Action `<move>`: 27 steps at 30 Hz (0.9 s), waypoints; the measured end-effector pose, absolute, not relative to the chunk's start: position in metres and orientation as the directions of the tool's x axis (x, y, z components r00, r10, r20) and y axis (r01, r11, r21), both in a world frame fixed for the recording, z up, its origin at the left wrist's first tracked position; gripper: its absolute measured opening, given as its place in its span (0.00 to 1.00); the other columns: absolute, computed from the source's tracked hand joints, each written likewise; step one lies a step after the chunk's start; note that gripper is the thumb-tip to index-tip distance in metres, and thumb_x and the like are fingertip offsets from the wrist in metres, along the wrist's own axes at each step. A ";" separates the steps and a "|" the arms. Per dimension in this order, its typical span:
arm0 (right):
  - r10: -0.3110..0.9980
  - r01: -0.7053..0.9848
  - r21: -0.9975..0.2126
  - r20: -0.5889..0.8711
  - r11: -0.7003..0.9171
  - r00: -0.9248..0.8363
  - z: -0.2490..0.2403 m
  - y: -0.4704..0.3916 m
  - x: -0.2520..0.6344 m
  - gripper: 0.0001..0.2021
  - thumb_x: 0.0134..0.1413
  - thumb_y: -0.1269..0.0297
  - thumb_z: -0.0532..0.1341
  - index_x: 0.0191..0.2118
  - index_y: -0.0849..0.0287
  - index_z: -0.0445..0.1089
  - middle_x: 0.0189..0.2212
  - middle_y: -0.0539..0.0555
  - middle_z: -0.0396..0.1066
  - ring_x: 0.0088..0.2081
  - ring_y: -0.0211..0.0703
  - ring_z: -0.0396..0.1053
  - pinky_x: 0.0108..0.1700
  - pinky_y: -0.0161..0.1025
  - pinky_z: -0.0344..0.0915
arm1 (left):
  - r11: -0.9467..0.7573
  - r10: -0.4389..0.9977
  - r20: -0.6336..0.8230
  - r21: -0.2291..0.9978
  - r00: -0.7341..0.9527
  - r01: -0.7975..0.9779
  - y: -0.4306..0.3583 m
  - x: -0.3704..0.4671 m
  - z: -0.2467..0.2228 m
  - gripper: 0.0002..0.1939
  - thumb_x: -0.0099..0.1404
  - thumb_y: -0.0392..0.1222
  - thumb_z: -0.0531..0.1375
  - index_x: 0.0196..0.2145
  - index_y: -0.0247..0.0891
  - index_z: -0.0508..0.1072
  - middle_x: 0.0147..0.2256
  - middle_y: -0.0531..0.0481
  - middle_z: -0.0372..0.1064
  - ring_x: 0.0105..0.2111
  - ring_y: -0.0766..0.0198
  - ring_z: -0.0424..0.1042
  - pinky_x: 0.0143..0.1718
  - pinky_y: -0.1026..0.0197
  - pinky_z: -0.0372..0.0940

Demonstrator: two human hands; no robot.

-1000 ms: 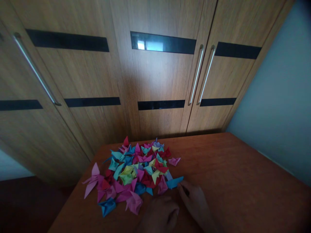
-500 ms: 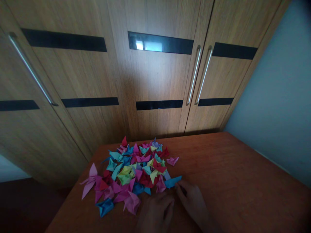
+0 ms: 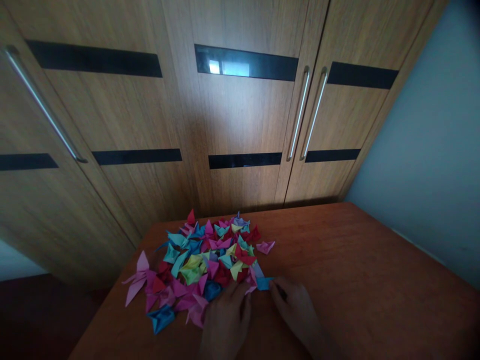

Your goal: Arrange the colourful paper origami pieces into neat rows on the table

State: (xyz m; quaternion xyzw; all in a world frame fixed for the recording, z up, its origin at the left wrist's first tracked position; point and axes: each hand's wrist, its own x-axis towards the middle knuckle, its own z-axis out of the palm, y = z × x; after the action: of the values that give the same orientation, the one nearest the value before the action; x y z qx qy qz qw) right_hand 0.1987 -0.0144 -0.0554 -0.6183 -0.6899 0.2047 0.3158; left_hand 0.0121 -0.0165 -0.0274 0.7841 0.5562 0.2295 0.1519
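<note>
My right hand (image 3: 296, 305) pinches the right end of a small folded blue paper (image 3: 264, 283) between thumb and fingers, just off the right side of the pile. My left hand (image 3: 227, 317) is at the near edge of the pile, fingers stretched forward and thumb a little apart. Its fingertips reach among the folded papers, partly out of sight, near a pink folded paper (image 3: 252, 281). Left of that hand lies another pink folded paper (image 3: 195, 311). A darker blue folded paper (image 3: 213, 290) sits just beyond the knuckles.
Many colourful folded papers (image 3: 193, 270) are heaped on the reddish-brown wooden table (image 3: 356, 260). One pink piece (image 3: 265, 247) lies apart on the right, and a blue one (image 3: 161, 318) at the near left. A wooden wardrobe (image 3: 240, 115) stands behind, a pale wall (image 3: 423, 165) to the right.
My left hand has moved left and forward, onto the pile's near edge, covering some papers. The blue paper in my right hand has shifted slightly left and now shows less of its length.
</note>
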 end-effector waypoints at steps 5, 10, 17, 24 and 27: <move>0.984 0.735 -0.664 0.177 0.137 -0.023 -0.055 -0.015 0.198 0.16 0.61 0.62 0.49 0.27 0.57 0.69 0.25 0.50 0.72 0.27 0.38 0.68 0.30 0.33 0.55 | -0.347 0.938 0.220 0.560 0.269 0.753 -0.019 0.014 -0.021 0.12 0.65 0.34 0.49 0.40 0.43 0.70 0.40 0.49 0.72 0.39 0.61 0.73 0.39 0.62 0.65; 0.984 0.765 -0.630 0.175 0.136 -0.031 -0.060 -0.013 0.198 0.16 0.60 0.62 0.49 0.25 0.57 0.67 0.23 0.50 0.70 0.26 0.38 0.67 0.29 0.33 0.53 | -0.478 0.870 0.140 0.477 0.473 0.737 -0.034 0.013 -0.026 0.09 0.63 0.34 0.51 0.31 0.42 0.70 0.33 0.52 0.72 0.33 0.63 0.72 0.33 0.64 0.62; 0.984 0.787 -0.593 0.148 0.169 -0.100 -0.053 -0.018 0.196 0.13 0.59 0.63 0.51 0.27 0.56 0.68 0.25 0.49 0.71 0.27 0.38 0.67 0.31 0.33 0.53 | -0.565 0.802 0.072 0.415 0.593 0.714 -0.039 0.011 -0.036 0.07 0.59 0.31 0.54 0.28 0.40 0.69 0.30 0.54 0.73 0.31 0.65 0.71 0.29 0.66 0.58; 0.985 0.795 -0.583 0.140 0.167 -0.104 -0.056 -0.017 0.197 0.12 0.58 0.63 0.52 0.27 0.55 0.68 0.25 0.48 0.71 0.28 0.39 0.67 0.30 0.33 0.53 | -0.530 0.826 0.062 0.426 0.560 0.734 -0.038 0.013 -0.038 0.07 0.60 0.32 0.53 0.29 0.40 0.69 0.30 0.54 0.72 0.31 0.65 0.71 0.29 0.65 0.57; 0.983 0.791 -0.586 0.151 0.175 -0.106 -0.057 -0.017 0.197 0.12 0.58 0.63 0.51 0.27 0.55 0.68 0.25 0.49 0.71 0.28 0.39 0.68 0.31 0.34 0.54 | -0.514 0.833 0.059 0.449 0.550 0.731 -0.039 0.012 -0.038 0.08 0.60 0.32 0.53 0.29 0.41 0.69 0.31 0.54 0.72 0.31 0.65 0.71 0.30 0.66 0.57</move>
State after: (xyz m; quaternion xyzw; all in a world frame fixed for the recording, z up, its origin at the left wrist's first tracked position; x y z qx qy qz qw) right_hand 0.1971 -0.0172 -0.0570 -0.6154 -0.7207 0.1832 0.2613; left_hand 0.0123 -0.0387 -0.0379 0.8596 0.4547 0.1348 0.1899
